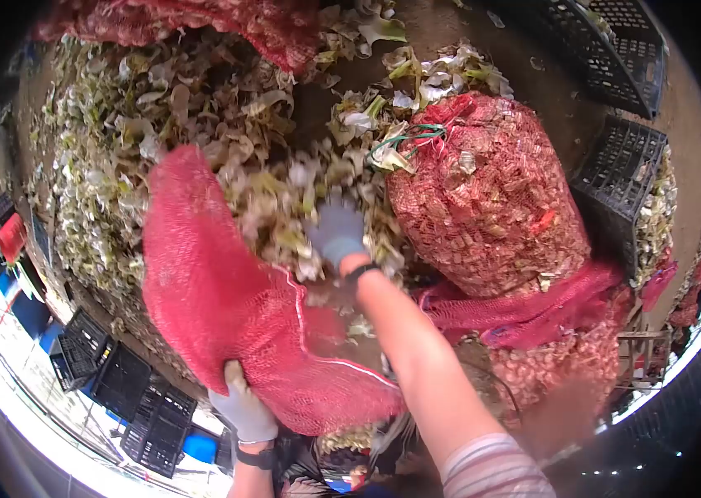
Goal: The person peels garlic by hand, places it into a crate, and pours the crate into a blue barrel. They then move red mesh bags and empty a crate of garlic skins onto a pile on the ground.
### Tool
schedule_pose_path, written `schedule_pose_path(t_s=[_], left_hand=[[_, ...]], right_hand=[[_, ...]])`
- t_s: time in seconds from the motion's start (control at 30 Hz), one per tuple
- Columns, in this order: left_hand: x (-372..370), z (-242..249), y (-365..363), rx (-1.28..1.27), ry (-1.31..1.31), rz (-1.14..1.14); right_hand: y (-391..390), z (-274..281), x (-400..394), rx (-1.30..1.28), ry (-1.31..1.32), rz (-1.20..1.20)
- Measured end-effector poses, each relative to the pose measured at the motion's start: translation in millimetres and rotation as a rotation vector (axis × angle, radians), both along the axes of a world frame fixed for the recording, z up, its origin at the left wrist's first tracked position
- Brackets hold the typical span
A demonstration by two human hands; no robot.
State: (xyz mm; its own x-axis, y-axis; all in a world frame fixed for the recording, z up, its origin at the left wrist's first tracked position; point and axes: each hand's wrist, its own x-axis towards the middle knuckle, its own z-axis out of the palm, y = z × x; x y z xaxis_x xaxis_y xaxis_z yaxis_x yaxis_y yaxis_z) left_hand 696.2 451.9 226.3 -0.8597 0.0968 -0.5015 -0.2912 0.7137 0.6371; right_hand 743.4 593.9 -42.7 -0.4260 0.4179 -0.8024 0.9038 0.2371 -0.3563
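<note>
My left hand (243,407), in a pale work glove, is closed on the edge of a red mesh bag (209,274). The bag hangs mostly slack, and its white-trimmed mouth faces right. My right hand (338,228), also gloved, reaches past the bag's mouth to the pile of dry peelings and leafy trimmings (259,183). Motion blurs its fingers, so I cannot make out whether they hold anything. Right of that hand stands a full red mesh sack (491,199), its top tied with green and red cord.
Another filled mesh sack (184,25) lies at the far edge of the pile. Black plastic crates (620,178) stand at the right, with more crates (122,382) at the lower left. Crumpled red mesh (533,311) and a lower sack (558,369) lie below the full one.
</note>
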Motion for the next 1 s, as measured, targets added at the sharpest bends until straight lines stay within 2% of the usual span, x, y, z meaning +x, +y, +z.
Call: schedule_pose_path(t_s=[0.03, 0.07, 0.13, 0.17, 0.2, 0.23, 0.3, 0.33, 0.37, 0.4, 0.43, 0.47, 0.5, 0.53, 0.57, 0.6, 0.63, 0.67, 0.7, 0.73, 0.77, 0.83, 0.87, 0.9, 0.93, 0.97, 1.0], left_hand=[[2, -11, 0, 0.032, 0.000, 0.057], [-3, -27, -10, 0.007, 0.050, -0.164], [-13, -41, 4, -0.019, -0.009, -0.140], [-21, -40, 9, -0.045, -0.060, -0.115], [-27, -38, 10, -0.055, -0.010, -0.189], [-33, -41, 10, -0.030, -0.013, -0.187], [-44, -41, 5, 0.073, -0.109, -0.081], [-50, -40, 8, 0.094, -0.144, -0.018], [-56, -39, 12, 0.112, -0.148, 0.000], [-61, -37, 15, 0.145, -0.162, 0.009], [-68, -35, 19, 0.177, -0.169, 0.015], [-75, -34, 21, 0.185, -0.176, 0.039], [-81, -32, 23, 0.190, -0.166, 0.055], [-89, -31, 26, 0.179, -0.168, 0.038], [-97, -31, 25, 0.163, -0.172, 0.019], [-100, -34, 18, 0.173, -0.189, 0.091], [-104, -36, 16, 0.170, -0.187, 0.104], [-106, -35, 15, 0.146, -0.212, 0.100], [-106, -31, 15, 0.127, -0.249, 0.098], [-107, -29, 20, 0.137, -0.283, 0.110], [-109, -30, 24, 0.154, -0.279, 0.109], [-113, -28, 22, 0.096, -0.279, 0.190], [-121, -25, 25, 0.127, -0.325, 0.146], [-123, -25, 23, 0.122, -0.326, 0.150], [-123, -26, 24, 0.118, -0.306, 0.211], [-124, -29, 25, 0.113, -0.275, 0.273], [-125, -28, 27, 0.119, -0.232, 0.259]], right_hand=[[-20, 2, 8, -0.016, -0.024, 0.018], [-49, 4, 18, 0.021, -0.049, 0.015], [-71, 1, 26, 0.048, -0.078, 0.035], [-64, 9, 28, -0.228, -0.074, 0.136], [-47, 16, 32, -0.486, -0.069, 0.240], [-9, 37, 38, -0.481, 0.066, 0.273], [71, 57, 26, -0.444, 0.170, 0.274], [106, 45, 35, -0.020, 0.576, 0.378], [159, 54, 40, 0.415, 0.630, 0.378], [212, 59, 44, 0.630, 0.594, 0.225], [256, 69, 42, 0.390, 0.655, -0.346], [306, 59, 44, 0.424, 0.480, -0.434], [345, 24, 57, 0.661, 0.228, -0.323], [368, -16, 73, 0.562, 0.073, -0.327], [370, -40, 74, 0.428, -0.144, -0.275], [346, -47, 64, 0.272, 0.079, -0.203], [332, -90, 44, 0.333, -0.389, -0.064], [292, -25, -6, 0.257, -0.188, 0.513], [256, -31, -12, 0.358, 0.423, 0.493], [215, -53, -35, 0.330, -0.068, 0.980], [171, -32, -49, 0.457, 0.247, 1.012], [154, 6, -76, -0.133, 0.223, 0.252], [178, 22, -94, 0.072, 0.175, 0.375], [207, 5, -93, 0.409, 0.153, 0.607], [226, 5, -94, 0.486, 0.199, -0.171], [250, -17, -98, 0.825, 0.038, -0.053], [278, -87, -85, 1.143, 0.157, 0.007]])
